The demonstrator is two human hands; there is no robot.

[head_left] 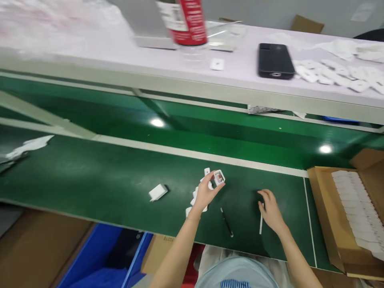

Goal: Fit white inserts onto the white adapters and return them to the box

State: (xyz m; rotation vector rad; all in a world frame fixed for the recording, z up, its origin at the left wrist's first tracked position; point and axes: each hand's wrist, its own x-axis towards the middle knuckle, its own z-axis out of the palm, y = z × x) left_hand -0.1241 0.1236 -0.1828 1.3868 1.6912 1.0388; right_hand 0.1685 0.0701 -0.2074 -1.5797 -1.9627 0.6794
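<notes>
My left hand [205, 194] pinches a small white charger casing [219, 177] between thumb and fingers. The casing's open end faces me, and reddish and metallic parts show inside. Several white casings [195, 194] lie under and beside this hand, partly hidden by it. Off to the right, my right hand [270, 208] hovers over the bench with curved fingers apart and nothing visible between them. A thin white stick [261, 224] lies by its thumb. Between the hands rests a slim black pen-like tool [227, 222]. One white charger [158, 192] sits alone at left.
A cardboard box [325, 216] with rows of white pieces stands at right. Above the green bench [90, 176] runs a raised shelf [120, 66] bearing a black phone [275, 60], a red-labelled bottle [192, 22] and white parts [339, 74]. A blue bin [90, 256] is below left.
</notes>
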